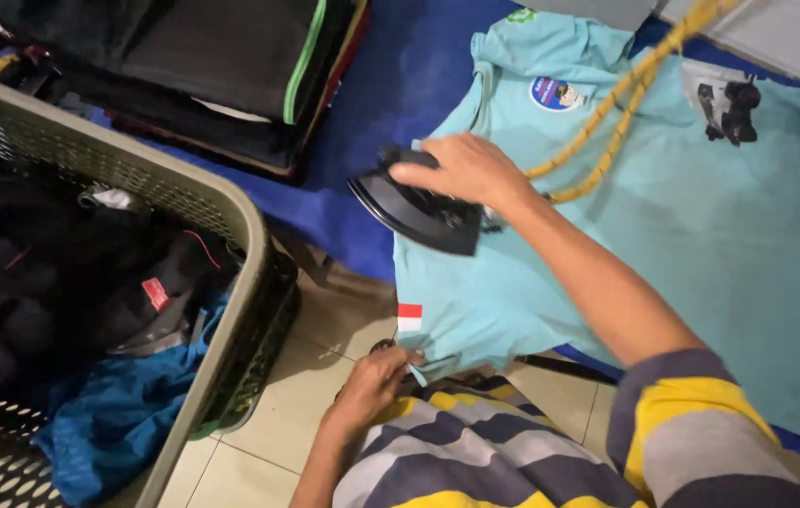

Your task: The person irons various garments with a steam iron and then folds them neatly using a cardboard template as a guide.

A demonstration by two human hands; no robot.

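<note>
Right hand (461, 169) wrapped over handle of black iron (414, 209), centre of frame, soleplate pressed on sleeve of light blue shirt (663, 254). Left hand (376, 381), lower centre, pinches sleeve hem, seemingly pulling cloth taut so iron glides flat. Yellow cord (621, 99) trails to upper right, across shirt. Shirt spread on blue mat (381, 103) over tiled floor (306, 386). Laundry basket (230, 212) of dark clothes at left; folded stack (221, 66) upper left.

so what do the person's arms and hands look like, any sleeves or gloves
Both hands are bare: no gloves, rings or watch visible. The right hand leads to a bare forearm, then a short sleeve striped in grey, yellow and dark purple. The left hand shows a bare forearm; no sleeve is visible.
</note>
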